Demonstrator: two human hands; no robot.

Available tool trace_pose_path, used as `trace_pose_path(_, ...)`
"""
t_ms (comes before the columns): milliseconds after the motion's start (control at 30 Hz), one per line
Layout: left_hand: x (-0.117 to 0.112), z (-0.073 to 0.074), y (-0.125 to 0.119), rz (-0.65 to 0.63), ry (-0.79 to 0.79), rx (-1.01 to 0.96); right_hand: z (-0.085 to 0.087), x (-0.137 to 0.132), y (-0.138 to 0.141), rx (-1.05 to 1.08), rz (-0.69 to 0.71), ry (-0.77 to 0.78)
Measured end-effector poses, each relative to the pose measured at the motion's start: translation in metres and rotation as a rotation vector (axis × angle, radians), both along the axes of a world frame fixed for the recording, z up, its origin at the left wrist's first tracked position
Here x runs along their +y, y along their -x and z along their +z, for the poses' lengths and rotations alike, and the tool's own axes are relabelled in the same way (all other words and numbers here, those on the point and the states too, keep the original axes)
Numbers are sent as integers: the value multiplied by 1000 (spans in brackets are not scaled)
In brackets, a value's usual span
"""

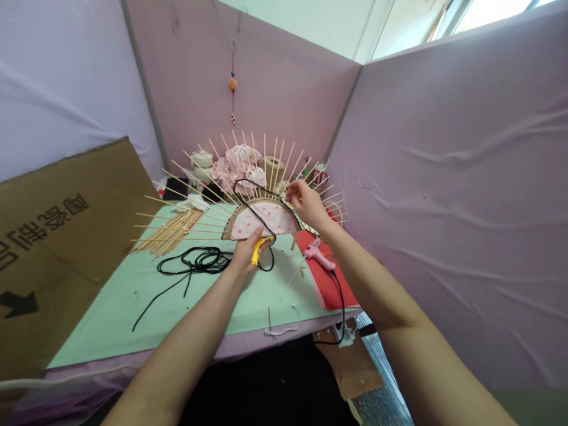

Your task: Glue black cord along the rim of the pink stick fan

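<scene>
A half-round fan frame (266,218) covered in pink floral cloth stands on the green table (133,296), with several thin bamboo sticks fanning out from it. My left hand (248,251) grips its lower edge together with a yellow tool (257,249). My right hand (304,201) is closed in a pinch on a black cord (248,184) at the frame's upper right rim. The cord loops over the frame and down to my left hand.
A coil of black cord (199,261) lies left of my left hand. A bundle of bamboo sticks (171,234) lies further left. A pink glue gun (318,254) rests on red sheets (328,284) at right. Cardboard (57,236) leans at left. Cloth and twine sit at the back.
</scene>
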State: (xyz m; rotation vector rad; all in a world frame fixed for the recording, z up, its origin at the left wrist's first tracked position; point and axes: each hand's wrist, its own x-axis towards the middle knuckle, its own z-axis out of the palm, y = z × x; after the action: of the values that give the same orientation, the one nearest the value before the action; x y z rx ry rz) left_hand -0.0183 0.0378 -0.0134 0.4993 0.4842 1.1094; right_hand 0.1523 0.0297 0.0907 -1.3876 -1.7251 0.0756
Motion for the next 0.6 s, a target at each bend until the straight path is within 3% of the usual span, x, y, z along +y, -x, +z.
trace_pose_path(233,-2,0,0,-7,-61,1,-1,-1,1,-16,16,41)
trace_pose_path(400,-3,1,0,-4,-78,4,0,-2,2,0,-26,-45)
trace_pose_path(600,-2,0,0,-2,-61,-6,-3,0,4,4,18,-33)
